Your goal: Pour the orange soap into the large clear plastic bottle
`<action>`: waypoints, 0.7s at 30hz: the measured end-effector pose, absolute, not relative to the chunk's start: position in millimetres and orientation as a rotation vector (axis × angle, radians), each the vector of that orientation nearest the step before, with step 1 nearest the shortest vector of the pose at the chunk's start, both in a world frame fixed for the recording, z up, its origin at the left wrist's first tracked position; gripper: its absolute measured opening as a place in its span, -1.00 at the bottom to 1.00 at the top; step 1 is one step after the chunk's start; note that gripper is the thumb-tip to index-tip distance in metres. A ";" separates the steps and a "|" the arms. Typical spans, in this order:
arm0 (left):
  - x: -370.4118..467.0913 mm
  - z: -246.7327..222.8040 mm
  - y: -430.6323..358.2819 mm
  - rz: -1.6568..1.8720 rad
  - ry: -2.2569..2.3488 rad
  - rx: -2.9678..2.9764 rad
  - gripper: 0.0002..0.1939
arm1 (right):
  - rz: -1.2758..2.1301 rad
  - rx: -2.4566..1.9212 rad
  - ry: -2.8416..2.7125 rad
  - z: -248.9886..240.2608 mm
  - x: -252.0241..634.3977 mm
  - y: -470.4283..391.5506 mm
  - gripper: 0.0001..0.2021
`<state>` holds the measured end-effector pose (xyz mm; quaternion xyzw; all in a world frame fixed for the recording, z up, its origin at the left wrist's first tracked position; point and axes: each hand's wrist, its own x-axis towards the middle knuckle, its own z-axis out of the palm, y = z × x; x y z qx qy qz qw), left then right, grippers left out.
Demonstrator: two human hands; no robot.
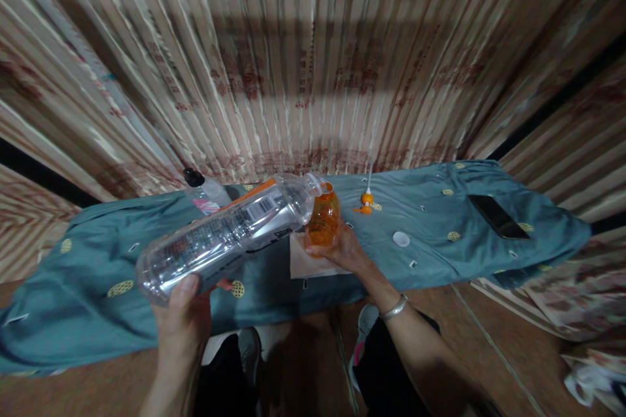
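My left hand is wrapped round the lower part of a large clear plastic bottle, which is tilted with its open neck towards the right. The neck rests at the mouth of a small orange see-through bottle. My right hand holds that orange bottle nearly upright, with a metal bangle on the wrist. Beneath it a pale flat sheet lies on the cloth. An orange pump top with its tube lies behind my right hand. Whether liquid flows between the bottles is too unclear to tell.
Green cloth covers the long surface. At the back left is a clear bottle with a black cap. A white round lid and a dark phone lie to the right. A striped curtain hangs behind.
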<state>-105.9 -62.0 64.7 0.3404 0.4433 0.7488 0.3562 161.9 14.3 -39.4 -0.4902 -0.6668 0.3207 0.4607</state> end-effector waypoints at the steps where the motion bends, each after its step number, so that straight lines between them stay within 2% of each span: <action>1: -106.3 64.6 -61.9 1.935 1.141 0.896 -0.30 | 0.808 -1.214 -1.635 -39.0 162.3 14.4 -0.18; 8: -106.3 63.2 -61.4 1.947 1.159 0.932 -0.38 | 0.788 -1.257 -1.627 -39.2 162.6 15.5 -0.08; 15: -107.8 63.7 -60.1 1.950 1.265 0.794 -0.37 | 0.744 -1.286 -1.668 -40.5 159.6 14.9 -0.16; 21: -113.7 60.9 -63.4 1.900 1.448 0.511 -0.50 | 0.704 -1.303 -1.656 -38.8 157.6 13.7 -0.12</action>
